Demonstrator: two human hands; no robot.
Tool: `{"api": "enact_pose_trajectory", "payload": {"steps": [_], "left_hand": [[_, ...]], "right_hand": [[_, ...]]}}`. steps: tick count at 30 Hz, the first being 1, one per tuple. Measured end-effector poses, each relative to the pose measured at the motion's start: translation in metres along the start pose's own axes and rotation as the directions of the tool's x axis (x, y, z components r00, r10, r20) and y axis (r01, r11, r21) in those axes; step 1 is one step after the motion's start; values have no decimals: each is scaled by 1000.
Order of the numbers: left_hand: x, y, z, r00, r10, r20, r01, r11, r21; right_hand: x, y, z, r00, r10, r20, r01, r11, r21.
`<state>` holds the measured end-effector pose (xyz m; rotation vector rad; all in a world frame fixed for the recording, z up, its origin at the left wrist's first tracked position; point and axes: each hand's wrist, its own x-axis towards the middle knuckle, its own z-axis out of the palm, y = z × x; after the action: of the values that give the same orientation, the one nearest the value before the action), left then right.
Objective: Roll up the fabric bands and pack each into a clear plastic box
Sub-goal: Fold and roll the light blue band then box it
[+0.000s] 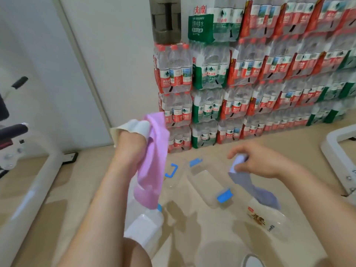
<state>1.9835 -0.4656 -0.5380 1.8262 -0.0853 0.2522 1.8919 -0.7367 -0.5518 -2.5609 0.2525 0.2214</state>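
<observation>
Your left hand (131, 139) is raised, its fingers curled round a pink band (152, 164) that hangs down in a long loose fold, with a white band (133, 127) bunched in the same grip. Your right hand (264, 162) is lower and well apart from it. Its fingers pinch the small rolled start of a lavender band (250, 182), whose unrolled tail trails down toward the floor (192, 228). An open clear box (204, 182) with blue clasps lies on the floor between your hands, and a second clear box (144, 228) sits below the pink band. The likeliest trouble is the roll: with only one hand on it and the other full, it will probably loosen or wind crooked, and then it may not fit the box. The hanging tail could also drag across the labelled clear container (267, 220) beneath it and snag. Two bands in one grip is a risk too, since easing those fingers to help could drop both. Consider setting the pink and white bands down first.
</observation>
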Motion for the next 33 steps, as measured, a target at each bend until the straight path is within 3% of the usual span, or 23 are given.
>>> {"api": "enact_pose_trajectory", "payload": {"steps": [1,2,4,5,8,12,14,16,17,20,23,25,26,29,31,33], "left_hand": [[-10,5,5,993,59,98,-81,969,232],[-16,5,8,971,83,224,-183,862,472],[-26,12,18,882,87,463,-416,607,677],[-30,18,23,840,79,536,-493,523,695],[-36,21,35,782,-126,611,-543,345,766],[-65,-7,55,508,-437,743,-770,158,619],[-70,-24,60,480,-493,726,-797,102,596],[-70,-37,61,509,-460,728,-779,113,617],[-66,-44,61,522,-425,740,-759,165,630],[-52,-52,60,539,-336,773,-648,422,635],[-44,-48,62,546,-218,809,-627,533,568],[-41,-48,64,561,-160,812,-620,569,541],[-39,-49,64,569,-138,811,-614,584,531],[-36,-53,65,587,-92,804,-591,630,504],[-35,-54,67,592,-63,804,-590,645,486],[-35,-54,68,595,-51,802,-592,647,480]], "right_hand": [[0,-9,5,998,-44,33,46,997,-56],[-2,-16,6,996,-76,40,78,995,-61],[-4,-22,3,995,-102,-4,101,992,-69],[-5,-22,0,995,-97,-32,94,991,-96],[-2,-16,-6,990,-71,-125,52,988,-145],[8,2,10,987,-25,-157,15,998,-61],[11,10,26,995,21,-96,-14,997,78],[11,19,45,996,93,-1,-91,976,196],[12,25,55,990,131,46,-138,964,228],[14,47,77,967,224,118,-250,924,289],[17,71,91,928,373,21,-324,776,541],[18,89,109,864,502,-51,-325,632,704],[19,99,122,828,554,-91,-328,608,723],[18,138,163,753,645,-133,-401,609,684],[7,164,187,711,703,-20,-570,593,568],[-8,181,205,660,738,140,-732,589,343]]}}
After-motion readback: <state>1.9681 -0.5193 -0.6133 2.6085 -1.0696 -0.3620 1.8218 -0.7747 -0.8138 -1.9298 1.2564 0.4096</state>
